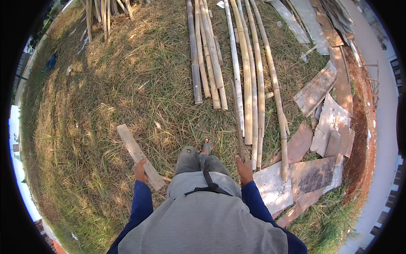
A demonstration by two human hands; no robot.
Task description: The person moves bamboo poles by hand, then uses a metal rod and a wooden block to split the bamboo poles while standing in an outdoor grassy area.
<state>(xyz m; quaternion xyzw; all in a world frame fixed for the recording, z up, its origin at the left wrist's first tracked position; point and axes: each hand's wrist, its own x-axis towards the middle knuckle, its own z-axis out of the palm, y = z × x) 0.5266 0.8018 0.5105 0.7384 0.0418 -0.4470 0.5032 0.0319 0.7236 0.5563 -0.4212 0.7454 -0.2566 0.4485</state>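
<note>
The fingers of the left hand (pixel 140 170) grasp one pale wooden board (pixel 132 144) at the left of the body; those underneath are hidden. The right hand (pixel 244 169) appears clenched around the near end of one thin dark pole (pixel 237 122), but its fingertips are hard to make out. One sandalled foot (pixel 207 146) shows; the other is hidden by the trousers (pixel 188 158). A short stick (pixel 166 178) lies partly out of sight between board and body. The far-left pole bundle (pixel 101 17) is cut off by the far edge.

The board slants from far left to near right, its long edges beside broad grass (pixel 84 127) that gives room on the left and far sides. On the right, bamboo poles (pixel 246 84) run just beside the right hand, leaving tighter space, with flat sheets (pixel 315 175) beyond their near ends.

At least four poles form the left cluster and at least five the right; overlaps prevent an exact count. More than eight sheets lie overlapped.
</note>
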